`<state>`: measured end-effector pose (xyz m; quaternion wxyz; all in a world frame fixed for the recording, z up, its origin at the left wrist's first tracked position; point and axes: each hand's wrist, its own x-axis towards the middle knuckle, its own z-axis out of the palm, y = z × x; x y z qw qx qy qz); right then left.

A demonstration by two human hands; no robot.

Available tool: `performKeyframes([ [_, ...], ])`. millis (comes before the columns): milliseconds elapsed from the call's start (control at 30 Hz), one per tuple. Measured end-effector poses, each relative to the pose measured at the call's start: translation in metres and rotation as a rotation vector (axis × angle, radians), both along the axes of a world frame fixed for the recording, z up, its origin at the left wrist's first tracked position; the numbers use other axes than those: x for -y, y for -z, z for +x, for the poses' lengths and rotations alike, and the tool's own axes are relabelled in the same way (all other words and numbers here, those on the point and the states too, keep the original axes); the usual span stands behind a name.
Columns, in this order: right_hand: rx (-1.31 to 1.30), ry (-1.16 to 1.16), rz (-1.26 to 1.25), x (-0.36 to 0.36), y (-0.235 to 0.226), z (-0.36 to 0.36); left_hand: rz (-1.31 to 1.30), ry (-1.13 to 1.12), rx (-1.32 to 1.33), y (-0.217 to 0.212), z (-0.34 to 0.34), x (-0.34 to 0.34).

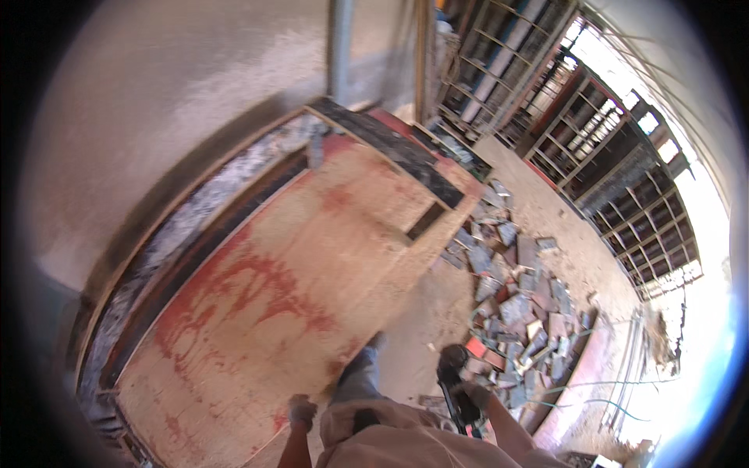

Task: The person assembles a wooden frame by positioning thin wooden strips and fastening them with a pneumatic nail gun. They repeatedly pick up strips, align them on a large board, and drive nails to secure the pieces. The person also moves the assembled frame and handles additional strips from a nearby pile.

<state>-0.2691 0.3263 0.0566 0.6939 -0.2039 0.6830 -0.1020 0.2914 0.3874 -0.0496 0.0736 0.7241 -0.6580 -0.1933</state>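
Note:
My right hand (477, 395), in a greyish glove, grips a black handheld power tool (459, 390) with a rounded head; its exact kind is too blurred to make out. The tool hangs beside my right leg, just short of a heap of scrap pieces. On the other side, my gloved left hand (302, 409) is curled closed and I see nothing in it. It hangs over the near edge of a large wooden panel (257, 304) with worn red paint and pale dust.
A dark-topped wooden frame piece (390, 148) lies across the panel's far end. Broken board offcuts (519, 312) are piled at right. Gridded formwork panels (651, 226) lean farther back. A thin green hose (601, 402) crosses the ground. A plain wall (179, 93) stands left.

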Motion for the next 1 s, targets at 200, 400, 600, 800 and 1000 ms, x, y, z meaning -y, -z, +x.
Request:
performKeyframes([
  [200,-0.115,-0.077,-0.158,0.186,-0.031,-0.060,0.433,-0.806,-0.735,0.025,-0.106,0.119],
  [400,-0.545,-0.655,-0.330,0.406,0.039,-0.121,0.319,-0.650,-0.785,0.032,-0.163,0.159],
  [600,-0.720,-0.623,-0.778,0.636,0.077,-0.114,-0.040,-1.515,-0.839,-0.066,-0.244,0.144],
  [800,-0.708,-0.601,-0.846,0.746,0.077,-0.059,-0.215,-1.821,-0.828,-0.137,-0.261,0.108],
  [1000,-0.735,-0.543,-0.925,0.782,0.057,-0.038,-0.542,-1.718,-0.782,-0.157,-0.169,0.148],
])
